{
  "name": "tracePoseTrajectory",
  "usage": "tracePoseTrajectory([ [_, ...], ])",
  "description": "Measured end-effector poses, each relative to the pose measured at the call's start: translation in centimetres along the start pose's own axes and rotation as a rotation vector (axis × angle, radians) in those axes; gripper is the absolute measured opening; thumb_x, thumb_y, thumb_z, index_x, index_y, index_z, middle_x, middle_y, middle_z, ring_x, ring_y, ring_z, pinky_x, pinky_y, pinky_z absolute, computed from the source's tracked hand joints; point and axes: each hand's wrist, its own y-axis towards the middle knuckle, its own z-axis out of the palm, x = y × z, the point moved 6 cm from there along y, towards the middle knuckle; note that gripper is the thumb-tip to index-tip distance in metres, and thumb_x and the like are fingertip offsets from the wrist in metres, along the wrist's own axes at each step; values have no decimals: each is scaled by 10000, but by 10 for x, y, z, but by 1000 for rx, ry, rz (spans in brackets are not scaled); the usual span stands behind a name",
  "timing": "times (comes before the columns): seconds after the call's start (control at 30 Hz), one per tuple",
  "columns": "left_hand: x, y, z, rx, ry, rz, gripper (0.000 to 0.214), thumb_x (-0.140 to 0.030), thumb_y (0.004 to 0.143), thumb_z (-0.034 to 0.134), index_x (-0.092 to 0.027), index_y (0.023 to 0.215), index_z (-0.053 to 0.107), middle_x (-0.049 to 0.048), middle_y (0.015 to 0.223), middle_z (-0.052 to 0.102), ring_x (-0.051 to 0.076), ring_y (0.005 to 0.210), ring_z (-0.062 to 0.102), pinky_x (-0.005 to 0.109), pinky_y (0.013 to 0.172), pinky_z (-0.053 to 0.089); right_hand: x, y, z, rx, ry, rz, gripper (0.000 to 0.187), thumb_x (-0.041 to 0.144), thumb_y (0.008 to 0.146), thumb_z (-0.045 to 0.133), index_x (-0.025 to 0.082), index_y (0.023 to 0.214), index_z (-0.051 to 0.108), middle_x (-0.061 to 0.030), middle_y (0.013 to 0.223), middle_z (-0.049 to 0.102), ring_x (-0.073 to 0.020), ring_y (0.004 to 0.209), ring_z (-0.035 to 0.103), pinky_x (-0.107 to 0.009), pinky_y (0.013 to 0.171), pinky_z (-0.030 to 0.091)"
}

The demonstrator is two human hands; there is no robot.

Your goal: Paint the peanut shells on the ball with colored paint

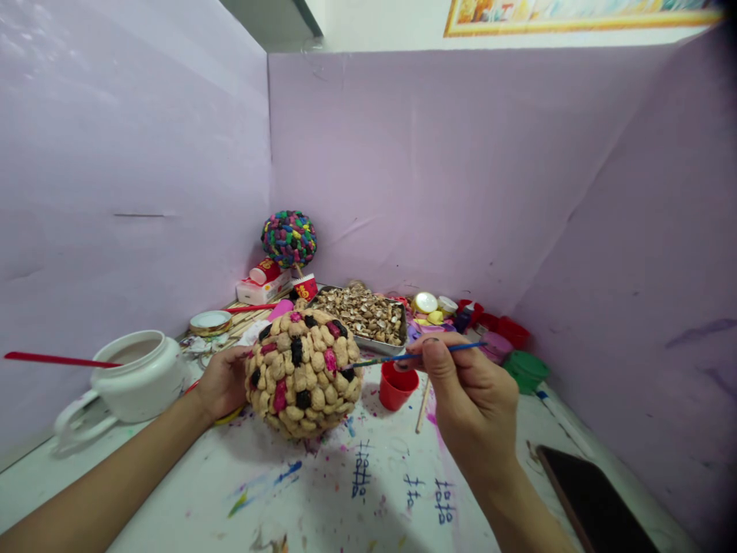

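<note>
Head | peanut ball (314, 378) against left grip (224, 382), clasped | right grip (475, 395) pinching paintbrush (397, 358)

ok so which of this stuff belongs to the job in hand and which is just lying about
In use:
- peanut-covered ball, left hand against it
- paintbrush, in the right hand
- perhaps the red cup close by

Apparently just lying about:
- phone
- white pot
- multicoloured ball
</note>
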Motion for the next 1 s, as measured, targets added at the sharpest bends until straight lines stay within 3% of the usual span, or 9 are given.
tracePoseTrajectory([
  [0.47,-1,1,2,34,25,14,660,-156,622,583,-113,1279,627,123,914,803,375,979,722,529,946,515,5,2,-1,9,-51,-52,231,187,890,571,195,685,677,18,684,731,-69,543,684,-137,530,525],
  [0.77,0,-1,1,27,-3,-1,541,-165,647,569,-93,1169,689,136,890,802,362,999,717,512,976,498,1,-1,0,9,-50,-26,172,213,915,567,204,797,692,34,640,716,-72,450,616,-180,493,516],
  [1.0,0,-3,3,-4,9,12,499,-170,659,561,-94,1129,713,145,910,800,375,1039,698,534,990,483,9,2,0,34,-93,-75,204,188,890,574,200,718,683,30,643,730,-90,534,678,-178,519,518],
])
